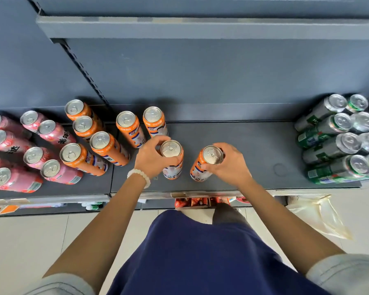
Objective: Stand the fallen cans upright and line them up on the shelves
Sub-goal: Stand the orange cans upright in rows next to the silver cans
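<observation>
hands each hold one upright orange can: left grip (151,157) on left can (172,159), right grip (230,161) on right can (205,165).

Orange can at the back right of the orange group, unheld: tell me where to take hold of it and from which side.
Grip the tall orange drink can around its upper wall, just under the silver lid, reaching over from the front. It stands upright with open grey shelf to its right; a neighbouring orange can crowds its left.
</observation>
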